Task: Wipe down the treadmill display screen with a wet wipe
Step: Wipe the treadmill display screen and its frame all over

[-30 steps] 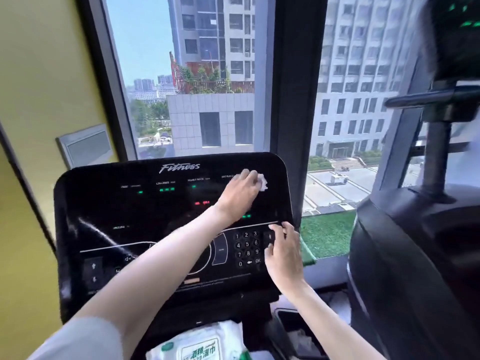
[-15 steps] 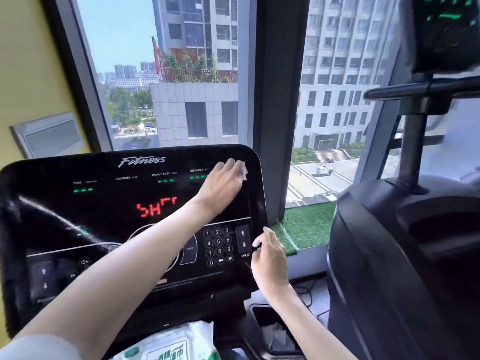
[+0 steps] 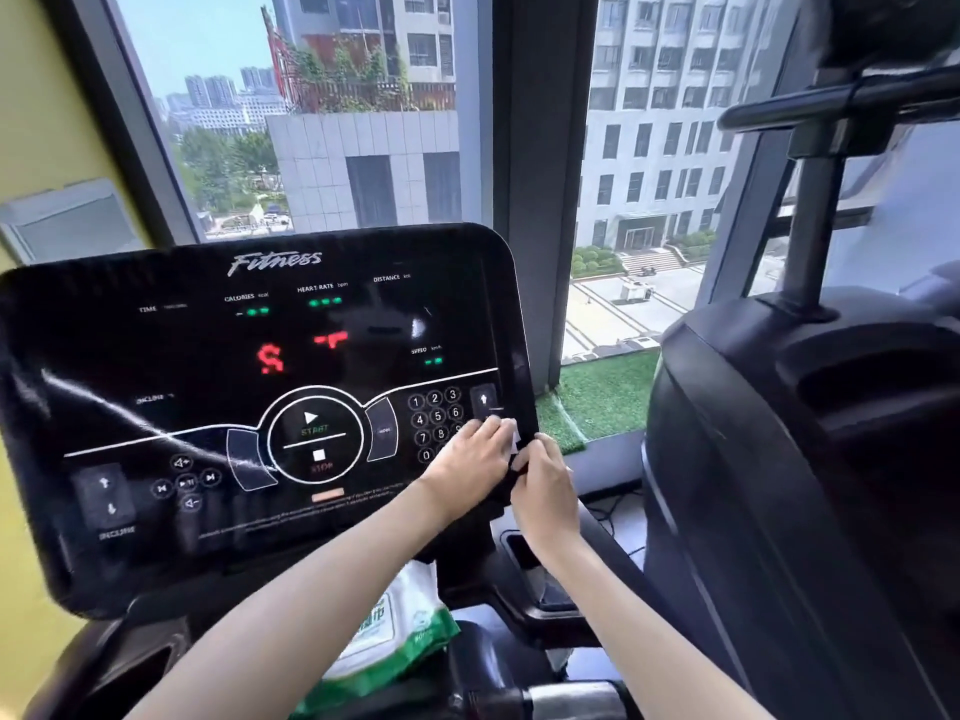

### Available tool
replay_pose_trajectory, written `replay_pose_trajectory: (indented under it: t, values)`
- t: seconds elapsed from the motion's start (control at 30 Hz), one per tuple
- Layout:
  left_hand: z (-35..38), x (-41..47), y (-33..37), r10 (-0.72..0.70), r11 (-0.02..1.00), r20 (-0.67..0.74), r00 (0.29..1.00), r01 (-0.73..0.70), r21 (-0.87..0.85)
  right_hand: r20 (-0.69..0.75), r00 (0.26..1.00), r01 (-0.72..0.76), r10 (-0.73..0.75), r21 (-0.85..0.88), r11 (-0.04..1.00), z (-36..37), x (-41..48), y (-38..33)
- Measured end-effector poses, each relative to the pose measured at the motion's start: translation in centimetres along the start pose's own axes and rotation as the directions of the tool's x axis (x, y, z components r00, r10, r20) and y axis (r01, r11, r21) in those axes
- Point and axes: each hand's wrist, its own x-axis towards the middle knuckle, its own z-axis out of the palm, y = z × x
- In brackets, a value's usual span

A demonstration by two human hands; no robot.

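The black treadmill display screen (image 3: 208,366) fills the left half of the head view, with red and green lights on and wet streaks across its left part. My left hand (image 3: 470,459) lies on the keypad at the panel's lower right corner, fingers closed over a small white wet wipe (image 3: 514,436) whose edge peeks out at the fingertips. My right hand (image 3: 545,491) grips the panel's lower right edge, right beside my left hand and touching it.
A green and white wet wipe packet (image 3: 395,631) rests in the tray under the console. A second black exercise machine (image 3: 805,485) stands close on the right. Window glass and a dark pillar (image 3: 540,174) are behind the console; a yellow wall (image 3: 47,96) is left.
My left hand slid with the wipe from the panel's upper right down to the keypad corner. My right hand stayed on the panel's right edge. The camera moved closer.
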Motion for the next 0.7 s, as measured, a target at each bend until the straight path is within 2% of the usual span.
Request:
replay_pose_trajectory:
  t: [0.17,0.3,0.33,0.4,0.47,0.5,0.53,0.57,0.6,0.63,0.67,0.7]
  values:
    - [0.4,-1.5,1.4,0.057,0.991,0.034,0.998,-0.053,-0.121,-0.005,1.000,-0.013,0.013,-0.027,1.000,-0.3,-1.5,0.3]
    - [-0.5,-3.4,-1.1,0.115,0.991,0.011,0.993,-0.114,-0.066,0.053,0.998,-0.035,0.036,-0.012,0.999,-0.6,-2.1,0.0]
    - [-0.7,-3.9,-2.2,0.063,0.996,-0.034,0.997,-0.064,-0.058,0.071,0.997,-0.043,0.043,-0.004,0.999,-0.5,-2.2,0.0]
    - [-0.9,-4.6,-3.9,-0.180,0.972,-0.074,0.981,0.166,-0.165,0.103,0.994,-0.045,0.045,-0.003,0.999,-0.2,-2.5,0.1]
    - [-1.0,-5.7,-4.0,-0.422,0.862,-0.032,0.906,0.390,-0.324,0.120,0.992,-0.030,0.032,-0.020,0.999,0.1,-2.8,0.0]
    - [-1.4,-6.1,-3.5,-0.440,0.829,0.020,0.898,0.414,-0.376,0.120,0.993,-0.015,0.018,-0.025,1.000,0.3,-3.0,-0.1]
    - [-1.4,-6.4,-2.9,-0.356,0.848,0.089,0.930,0.362,-0.388,0.112,0.994,0.003,0.000,-0.029,1.000,0.6,-3.3,-0.3]
    - [-1.4,-7.0,-2.3,-0.193,0.897,0.154,0.969,0.238,-0.373,0.098,0.995,0.026,-0.022,-0.034,0.999,0.9,-3.6,-0.5]
    - [-1.4,-7.5,-2.0,-0.060,0.929,0.204,0.977,0.129,-0.347,0.088,0.995,0.048,-0.045,-0.037,0.998,1.2,-3.9,-0.6]
    - [-1.7,-8.0,-2.3,-0.019,0.948,0.189,0.982,0.078,-0.310,0.091,0.994,0.067,-0.064,-0.034,0.997,1.5,-4.1,-0.9]
    - [-1.7,-8.6,-3.0,-0.081,0.949,0.140,0.987,0.120,-0.293,0.104,0.991,0.085,-0.082,-0.024,0.996,1.9,-4.4,-1.1]
    - [-1.4,-9.4,-3.8,-0.208,0.919,0.092,0.974,0.227,-0.323,0.121,0.988,0.103,-0.100,-0.016,0.995,2.3,-4.6,-1.4]
